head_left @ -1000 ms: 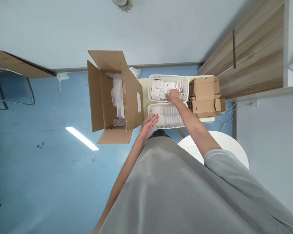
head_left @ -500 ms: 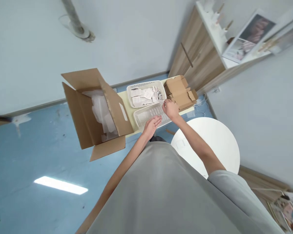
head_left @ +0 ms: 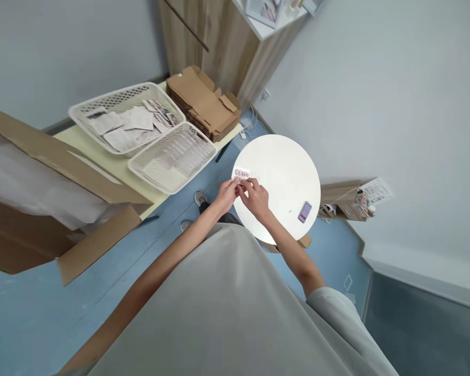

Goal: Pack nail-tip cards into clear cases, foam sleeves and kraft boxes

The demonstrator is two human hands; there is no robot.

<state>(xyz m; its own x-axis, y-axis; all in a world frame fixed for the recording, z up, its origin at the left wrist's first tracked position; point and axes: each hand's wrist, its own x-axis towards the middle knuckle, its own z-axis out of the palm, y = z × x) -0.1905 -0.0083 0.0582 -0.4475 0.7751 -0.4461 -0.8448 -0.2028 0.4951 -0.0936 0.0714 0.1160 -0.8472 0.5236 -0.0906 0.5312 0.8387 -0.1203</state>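
A small clear pack [head_left: 242,173] shows a row of pinkish ovals that look like press-on nails. It is at my fingertips over the left edge of the round white table [head_left: 282,167]. My left hand [head_left: 226,194] pinches its near side from the left. Closed against the same side are the fingers of my right hand [head_left: 256,197], with both hands' fingertips nearly touching. Fingers partly cover the pack's lower edge.
Left of the table, a pale yellow bench [head_left: 68,137] bears a white basket [head_left: 113,100] of printed packets, a second basket [head_left: 156,180] with clear plastic pieces, and flat brown cartons [head_left: 203,102]. A large open carton [head_left: 97,245] stands nearer. A purple phone-like object [head_left: 304,211] lies on the table.
My view has turned right. Both hands have moved from over the lower basket to the round table. My left hand, open before, now pinches the nail pack together with my right.
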